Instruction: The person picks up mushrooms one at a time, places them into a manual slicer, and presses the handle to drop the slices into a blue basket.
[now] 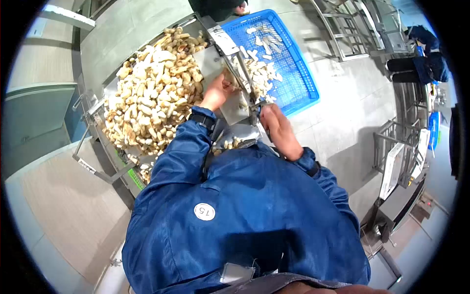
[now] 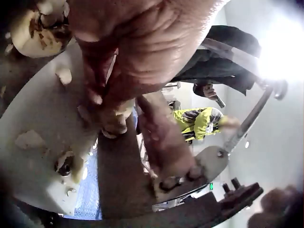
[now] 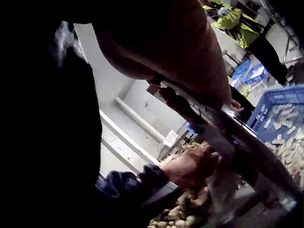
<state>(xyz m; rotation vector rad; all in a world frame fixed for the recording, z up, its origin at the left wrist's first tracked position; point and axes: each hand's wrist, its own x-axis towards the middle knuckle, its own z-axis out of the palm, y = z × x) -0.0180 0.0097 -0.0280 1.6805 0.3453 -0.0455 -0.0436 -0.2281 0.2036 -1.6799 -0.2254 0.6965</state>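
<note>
My left hand [image 1: 219, 93] is at the near side of a hinged lever cutter [image 1: 240, 73], over a pale metal board [image 1: 235, 111]. In the left wrist view its fingers pinch a whitish mushroom piece [image 2: 115, 124] close beside the dark blade [image 2: 118, 173]. Mushroom scraps [image 2: 29, 139] lie on the board there. My right hand [image 1: 281, 130] grips the cutter's handle at its near end; the handle is mostly hidden by the fingers. Left of the cutter is a large heap of pale, brown-marked mushrooms [image 1: 152, 93].
A blue plastic crate [image 1: 309, 81] with white cut slices [image 1: 262, 73] stands right of the cutter. A metal frame [image 1: 98, 171] borders the heap on the left. Another person's dark clothing [image 1: 215, 7] shows beyond the cutter; metal racks [image 1: 338, 29] stand farther right.
</note>
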